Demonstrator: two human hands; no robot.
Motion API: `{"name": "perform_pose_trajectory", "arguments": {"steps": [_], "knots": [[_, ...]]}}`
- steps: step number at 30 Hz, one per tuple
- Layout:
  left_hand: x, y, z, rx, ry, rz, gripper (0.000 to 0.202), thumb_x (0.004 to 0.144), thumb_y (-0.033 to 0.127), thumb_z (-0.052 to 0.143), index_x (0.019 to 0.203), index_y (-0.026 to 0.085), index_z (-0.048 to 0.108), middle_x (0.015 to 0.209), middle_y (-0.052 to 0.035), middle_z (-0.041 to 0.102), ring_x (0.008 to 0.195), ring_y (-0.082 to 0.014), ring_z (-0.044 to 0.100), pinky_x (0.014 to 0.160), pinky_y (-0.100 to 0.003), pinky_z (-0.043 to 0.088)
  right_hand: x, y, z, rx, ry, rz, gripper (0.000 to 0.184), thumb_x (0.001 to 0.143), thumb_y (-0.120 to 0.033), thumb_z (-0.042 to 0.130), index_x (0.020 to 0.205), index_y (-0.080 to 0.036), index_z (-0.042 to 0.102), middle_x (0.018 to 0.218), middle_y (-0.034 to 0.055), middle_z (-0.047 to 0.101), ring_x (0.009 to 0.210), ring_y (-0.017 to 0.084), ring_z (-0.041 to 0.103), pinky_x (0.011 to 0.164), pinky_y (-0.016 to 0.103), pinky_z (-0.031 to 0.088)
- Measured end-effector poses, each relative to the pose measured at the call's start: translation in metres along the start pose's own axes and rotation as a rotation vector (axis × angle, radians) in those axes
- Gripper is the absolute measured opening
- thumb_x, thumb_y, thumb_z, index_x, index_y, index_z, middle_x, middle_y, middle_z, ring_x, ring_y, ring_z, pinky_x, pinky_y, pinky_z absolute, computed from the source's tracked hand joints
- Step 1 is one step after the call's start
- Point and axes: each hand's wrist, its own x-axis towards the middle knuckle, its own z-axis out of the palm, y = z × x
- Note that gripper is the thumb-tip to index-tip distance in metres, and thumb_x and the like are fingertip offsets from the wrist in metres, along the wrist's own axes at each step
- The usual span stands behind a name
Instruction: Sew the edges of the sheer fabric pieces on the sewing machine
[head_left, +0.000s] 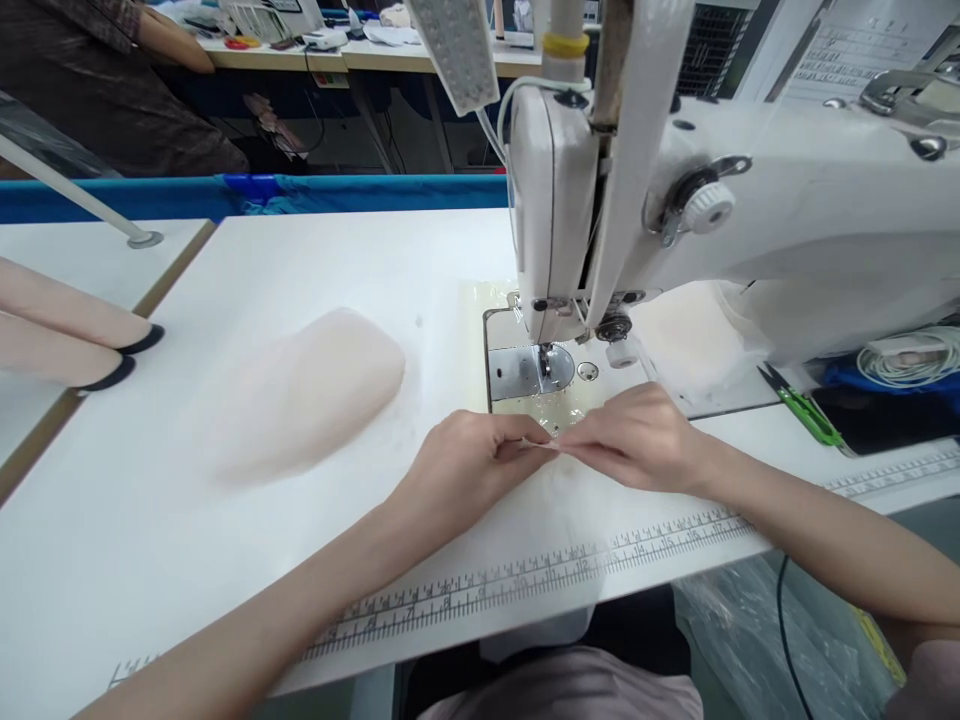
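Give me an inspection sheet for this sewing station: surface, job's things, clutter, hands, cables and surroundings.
Surface: white table, printed ruler along its near edge.
Job's things: thin pale material between the hands; larger pale piece left of the sewing machine.
Clutter: green-handled snips at right.
Hands: left hand and right hand pinch the thin material.
Cables: coiled pale cord at right; black cable below the table edge.
Surroundings: another person beyond, at upper left.

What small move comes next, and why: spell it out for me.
Probably ease the thin pale fabric forward toward the presser foot: the left hand and right hand pinch it close together, on the near side of the metal needle plate, and no fabric shows under the foot.
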Motion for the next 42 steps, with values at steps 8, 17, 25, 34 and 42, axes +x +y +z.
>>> {"name": "perform_pose_trajectory", "arguments": {"steps": [8,17,25,34,42], "knots": [[0.003,-0.003,0.013,0.555,0.284,0.143,0.029,0.084,0.026,0.065,0.111,0.013,0.061,0.093,-0.0070,0.071,0.083,-0.0241,0.066,0.075,-0.038,0.045,0.004,0.014,0.016,0.078,-0.191,0.628,0.012,0.088,-0.024,0.062,0.082,-0.020,0.071,0.057,-0.0065,0.059,0.053,0.007,0.052,0.054,0.021,0.035],[-0.007,0.002,0.021,0.752,0.261,0.395,0.023,0.095,0.025,0.054,0.113,0.015,0.066,0.119,-0.0024,0.070,0.106,-0.0224,0.063,0.087,-0.041,0.037,0.004,0.019,0.015,-0.165,-0.179,0.606,0.016,0.090,-0.030,0.061,0.083,-0.022,0.072,0.063,-0.0049,0.064,0.055,0.008,0.053,0.052,0.022,0.029],[0.001,-0.005,0.019,0.735,0.236,0.370,0.030,0.096,0.028,0.053,0.121,0.015,0.063,0.121,-0.0029,0.069,0.115,-0.0240,0.060,0.089,-0.043,0.036,-0.002,0.012,0.009,-0.565,-0.182,0.208,0.024,0.094,-0.019,0.051,0.100,-0.023,0.073,0.080,-0.0013,0.070,0.060,0.009,0.053,0.052,0.026,0.027],[0.003,-0.007,0.018,0.736,0.229,0.333,0.035,0.098,0.033,0.049,0.125,0.014,0.060,0.120,-0.0074,0.069,0.121,-0.0260,0.058,0.091,-0.044,0.036,-0.003,0.015,0.011,-0.589,-0.272,0.230,0.026,0.094,-0.022,0.049,0.105,-0.018,0.072,0.084,0.0020,0.070,0.057,0.011,0.045,0.053,0.029,0.025],[0.007,-0.009,0.018,0.640,0.177,0.272,0.034,0.097,0.033,0.049,0.127,0.019,0.059,0.126,-0.0096,0.066,0.125,-0.0294,0.055,0.093,-0.049,0.037,0.001,0.016,0.010,-0.582,-0.369,0.323,0.030,0.097,-0.025,0.043,0.107,-0.018,0.070,0.091,0.0056,0.070,0.063,0.013,0.050,0.054,0.032,0.025]]}}
